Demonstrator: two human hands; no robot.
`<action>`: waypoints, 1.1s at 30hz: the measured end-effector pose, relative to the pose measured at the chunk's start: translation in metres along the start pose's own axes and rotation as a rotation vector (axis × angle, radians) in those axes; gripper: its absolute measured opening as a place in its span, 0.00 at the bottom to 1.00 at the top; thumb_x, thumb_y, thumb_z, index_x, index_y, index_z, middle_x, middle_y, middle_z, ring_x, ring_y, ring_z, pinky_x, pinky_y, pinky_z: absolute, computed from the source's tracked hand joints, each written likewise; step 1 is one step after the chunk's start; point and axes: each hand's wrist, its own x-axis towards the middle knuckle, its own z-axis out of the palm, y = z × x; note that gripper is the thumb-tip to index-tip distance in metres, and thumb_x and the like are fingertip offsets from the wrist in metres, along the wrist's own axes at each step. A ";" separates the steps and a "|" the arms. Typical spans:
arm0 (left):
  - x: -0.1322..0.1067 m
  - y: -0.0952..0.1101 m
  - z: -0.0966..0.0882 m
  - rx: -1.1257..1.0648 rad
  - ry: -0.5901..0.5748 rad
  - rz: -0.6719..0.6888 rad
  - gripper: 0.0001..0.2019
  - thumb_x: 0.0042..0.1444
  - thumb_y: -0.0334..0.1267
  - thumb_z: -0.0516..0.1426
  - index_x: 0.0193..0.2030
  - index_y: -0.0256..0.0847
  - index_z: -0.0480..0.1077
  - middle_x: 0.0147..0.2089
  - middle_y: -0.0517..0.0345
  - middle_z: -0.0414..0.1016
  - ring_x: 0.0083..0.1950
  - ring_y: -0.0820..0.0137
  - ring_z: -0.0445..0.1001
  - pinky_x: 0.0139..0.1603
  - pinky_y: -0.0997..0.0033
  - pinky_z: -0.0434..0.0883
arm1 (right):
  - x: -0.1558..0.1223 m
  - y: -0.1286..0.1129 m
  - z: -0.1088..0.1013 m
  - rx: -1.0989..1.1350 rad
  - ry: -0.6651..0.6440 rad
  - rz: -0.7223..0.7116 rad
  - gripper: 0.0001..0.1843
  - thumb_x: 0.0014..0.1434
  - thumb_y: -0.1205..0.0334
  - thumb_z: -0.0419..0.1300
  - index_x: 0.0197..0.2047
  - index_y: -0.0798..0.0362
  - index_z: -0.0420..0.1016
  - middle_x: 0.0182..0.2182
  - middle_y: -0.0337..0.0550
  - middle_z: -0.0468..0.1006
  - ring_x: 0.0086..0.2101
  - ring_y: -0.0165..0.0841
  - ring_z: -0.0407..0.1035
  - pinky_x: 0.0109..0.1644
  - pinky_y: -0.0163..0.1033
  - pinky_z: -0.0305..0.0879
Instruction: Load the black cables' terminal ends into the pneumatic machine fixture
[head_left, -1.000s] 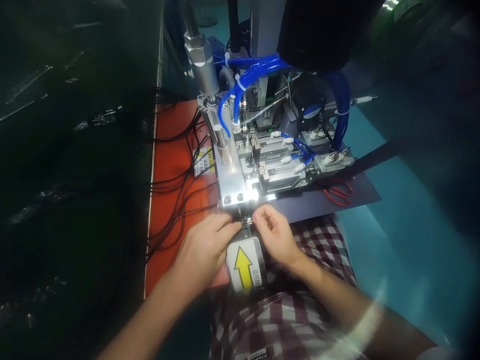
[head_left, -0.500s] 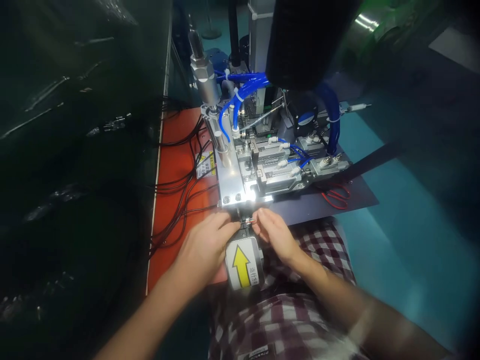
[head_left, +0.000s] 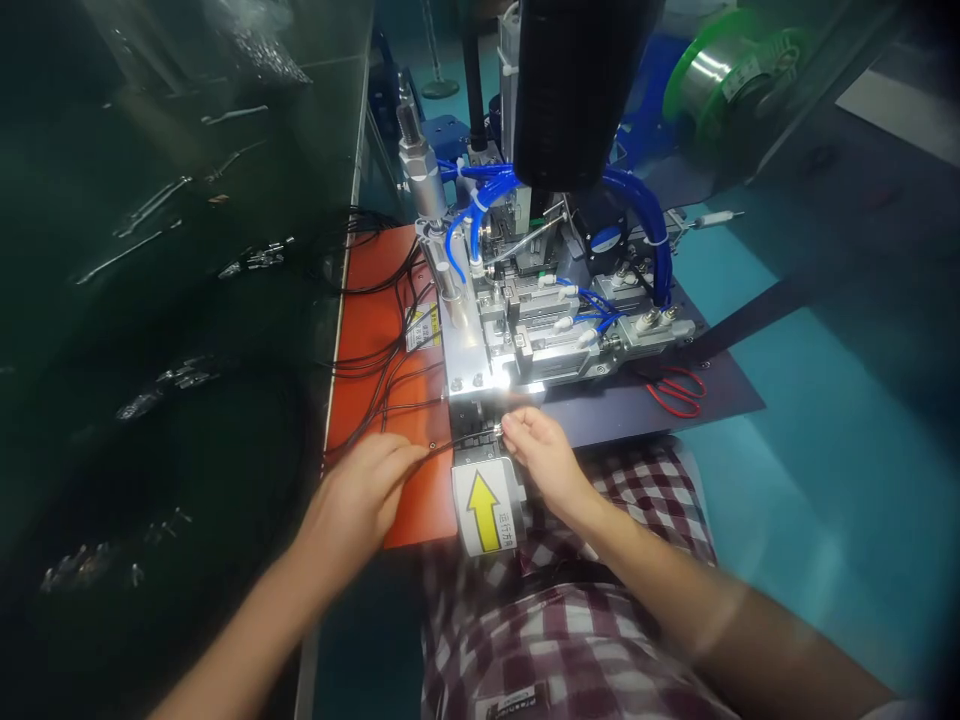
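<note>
Between my two hands a thin black cable [head_left: 459, 440] is stretched across the front of the machine. My left hand [head_left: 367, 482] pinches the cable over the orange board. My right hand [head_left: 541, 448] is closed at the cable's other end, where a small shiny metal connector [head_left: 498, 430] shows at the fingertips. Just below lies a white cover with a yellow arrow [head_left: 484, 510]. Behind the hands stands the metal machine [head_left: 469, 340] with its cylinders, under a bright lit spot.
Several black cables [head_left: 386, 350] lie over the orange board [head_left: 360, 320]. Blue air tubes [head_left: 656, 230] arch over the machine. Red-handled scissors or pliers [head_left: 679, 390] lie at right. A green spool of wire [head_left: 720, 75] stands behind. Small metal parts [head_left: 176, 380] are spread on the dark table at left.
My left hand has moved left and slightly down along the cable, away from my right hand, so more cable shows. My right hand stays nearly in place. The view has shifted a little.
</note>
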 end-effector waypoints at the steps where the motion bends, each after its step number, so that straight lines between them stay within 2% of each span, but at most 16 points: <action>1: 0.006 -0.002 -0.002 0.096 -0.018 0.063 0.13 0.61 0.26 0.48 0.45 0.37 0.72 0.42 0.51 0.75 0.42 0.65 0.72 0.40 0.68 0.71 | 0.000 0.000 0.000 -0.001 -0.001 -0.006 0.20 0.50 0.46 0.63 0.24 0.52 0.63 0.18 0.30 0.62 0.20 0.23 0.49 0.24 0.34 0.45; 4: 0.023 0.003 -0.005 0.435 -0.057 0.173 0.14 0.57 0.22 0.47 0.35 0.36 0.74 0.35 0.51 0.75 0.33 0.62 0.71 0.29 0.64 0.68 | 0.000 0.000 0.000 -0.006 -0.006 -0.018 0.19 0.51 0.47 0.63 0.24 0.52 0.63 0.19 0.30 0.62 0.20 0.23 0.50 0.24 0.34 0.45; 6: 0.027 0.014 -0.002 0.564 -0.075 0.155 0.14 0.55 0.20 0.48 0.31 0.36 0.73 0.32 0.51 0.75 0.27 0.63 0.69 0.24 0.64 0.66 | -0.001 -0.001 0.001 -0.011 -0.008 -0.022 0.19 0.51 0.48 0.62 0.24 0.52 0.63 0.19 0.30 0.63 0.20 0.23 0.50 0.25 0.34 0.45; 8: 0.025 0.024 0.003 0.611 -0.057 0.076 0.14 0.53 0.19 0.48 0.30 0.36 0.73 0.30 0.52 0.74 0.25 0.64 0.68 0.21 0.65 0.64 | -0.002 -0.001 0.001 -0.017 -0.008 -0.022 0.18 0.52 0.48 0.62 0.24 0.52 0.62 0.19 0.30 0.63 0.20 0.23 0.50 0.25 0.34 0.45; 10: 0.019 0.030 0.010 0.602 -0.009 0.006 0.14 0.53 0.19 0.48 0.31 0.35 0.73 0.31 0.50 0.74 0.27 0.63 0.70 0.22 0.66 0.66 | -0.002 -0.002 0.001 -0.023 -0.009 -0.021 0.18 0.52 0.49 0.61 0.24 0.52 0.62 0.19 0.30 0.62 0.20 0.23 0.50 0.24 0.34 0.45; 12: 0.012 0.029 0.015 0.562 0.038 -0.016 0.14 0.54 0.19 0.48 0.34 0.33 0.73 0.36 0.47 0.76 0.33 0.61 0.72 0.28 0.66 0.70 | -0.002 -0.002 0.001 -0.029 -0.010 -0.020 0.17 0.53 0.50 0.61 0.24 0.52 0.62 0.19 0.30 0.62 0.20 0.23 0.50 0.24 0.34 0.45; 15: 0.003 0.021 0.022 0.471 0.108 -0.003 0.16 0.56 0.19 0.46 0.42 0.29 0.73 0.44 0.42 0.75 0.44 0.59 0.73 0.39 0.65 0.74 | -0.002 -0.002 0.000 -0.040 -0.012 -0.022 0.17 0.53 0.50 0.61 0.25 0.52 0.62 0.19 0.30 0.62 0.20 0.24 0.50 0.24 0.34 0.46; 18: -0.005 0.013 0.025 0.362 0.165 -0.022 0.19 0.57 0.19 0.45 0.49 0.29 0.72 0.50 0.41 0.72 0.50 0.59 0.72 0.44 0.65 0.74 | -0.002 -0.002 -0.001 -0.054 -0.015 -0.030 0.17 0.53 0.49 0.60 0.24 0.52 0.62 0.19 0.30 0.62 0.20 0.24 0.50 0.24 0.34 0.46; 22: -0.011 0.008 0.028 0.267 0.204 -0.083 0.20 0.58 0.21 0.46 0.52 0.34 0.72 0.52 0.42 0.70 0.51 0.60 0.72 0.43 0.65 0.75 | -0.002 0.000 0.000 -0.079 -0.013 -0.052 0.16 0.54 0.50 0.60 0.25 0.52 0.62 0.20 0.31 0.62 0.21 0.25 0.51 0.25 0.34 0.48; 26: -0.014 0.004 0.029 0.178 0.224 -0.073 0.18 0.60 0.23 0.47 0.51 0.36 0.73 0.51 0.45 0.70 0.51 0.62 0.72 0.45 0.66 0.76 | -0.001 0.001 0.001 -0.115 0.006 -0.077 0.17 0.54 0.49 0.59 0.25 0.51 0.61 0.20 0.32 0.62 0.21 0.26 0.52 0.26 0.34 0.49; 29: -0.014 0.000 0.029 0.134 0.223 -0.070 0.18 0.60 0.24 0.48 0.52 0.38 0.73 0.51 0.46 0.71 0.52 0.63 0.72 0.48 0.66 0.75 | -0.006 0.001 -0.013 -0.155 0.051 -0.087 0.19 0.55 0.47 0.58 0.23 0.51 0.60 0.20 0.33 0.62 0.21 0.26 0.51 0.25 0.35 0.49; 33: -0.015 -0.002 0.030 0.106 0.222 -0.092 0.18 0.61 0.26 0.48 0.51 0.41 0.73 0.51 0.48 0.72 0.52 0.63 0.72 0.49 0.64 0.75 | -0.028 0.006 -0.054 -0.209 0.168 -0.077 0.23 0.53 0.42 0.59 0.21 0.51 0.58 0.19 0.32 0.58 0.21 0.26 0.50 0.25 0.34 0.47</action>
